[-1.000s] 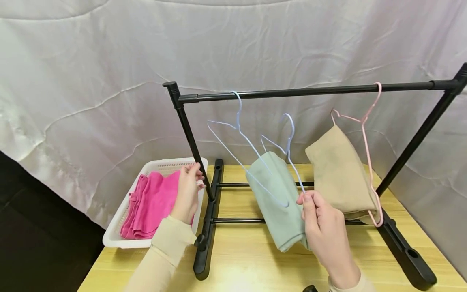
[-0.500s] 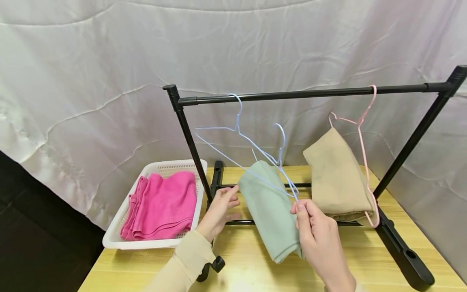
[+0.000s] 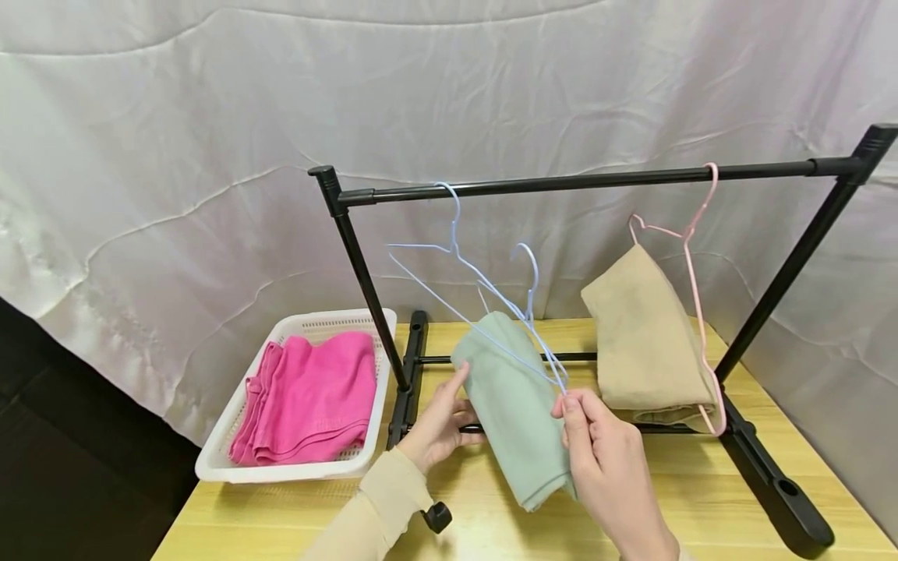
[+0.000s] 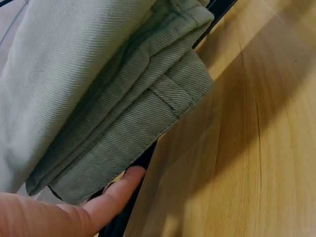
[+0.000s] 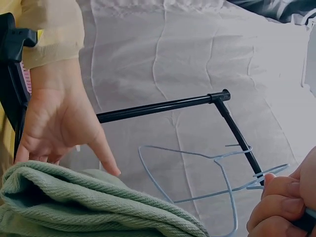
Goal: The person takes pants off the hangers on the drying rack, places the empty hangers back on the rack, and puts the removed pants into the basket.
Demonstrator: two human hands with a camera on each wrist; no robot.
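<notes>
Pale curtain (image 3: 449, 93) behind, right hand (image 3: 606, 460) pinching blue hanger (image 3: 530, 300), left hand (image 3: 438, 421) spread beside green cloth (image 3: 512, 413)

The middle cloth (image 3: 515, 413) is a muted sage green, its weave marked with fine slanting ribs; the wire hanger (image 3: 536, 274) through it and the leftmost hanger (image 3: 454, 231) are both pale periwinkle blue; the rightmost cloth (image 3: 648, 343) is plain sandy beige, its own hanger (image 3: 693, 288) soft pink; the basket cloth (image 3: 316, 397) is vivid magenta, the basket (image 3: 281, 473) white with a pattern of small perforations; the rack (image 3: 561, 184) is black; the tabletop (image 3: 491, 538) is honey yellow with streaky wood grain; the curtain (image 3: 449, 93) is silvery grey tinged with lilac; the left sleeve (image 3: 382, 502) is cream
</notes>
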